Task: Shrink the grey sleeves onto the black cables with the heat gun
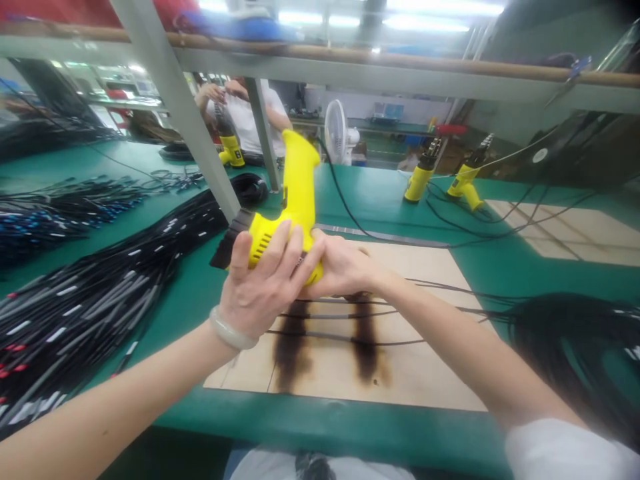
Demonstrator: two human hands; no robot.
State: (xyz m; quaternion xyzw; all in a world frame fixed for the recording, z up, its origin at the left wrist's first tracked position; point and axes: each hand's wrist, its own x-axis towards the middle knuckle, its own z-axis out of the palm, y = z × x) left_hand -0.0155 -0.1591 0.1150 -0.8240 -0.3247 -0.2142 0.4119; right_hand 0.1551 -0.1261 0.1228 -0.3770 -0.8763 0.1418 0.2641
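A yellow heat gun (300, 183) is held over the work board with its handle pointing up and its black ribbed end to the left. My left hand (263, 287) lies over the near side of its body, fingers wrapped on the yellow casing. At the right end of the body, my right hand (343, 267) grips it; its fingers are partly hidden behind the gun. Beneath, several thin black cables (330, 337) run across a pale wooden board (425, 373) that has two dark scorched bands (366, 340).
Bundles of black cables (125, 267) lie left on the green table (350, 427); a cable coil (565, 333) sits right. Two more heat guns (419, 181) stand at the back right. A metal post (175, 100) rises close behind. Across the table is another person (250, 113).
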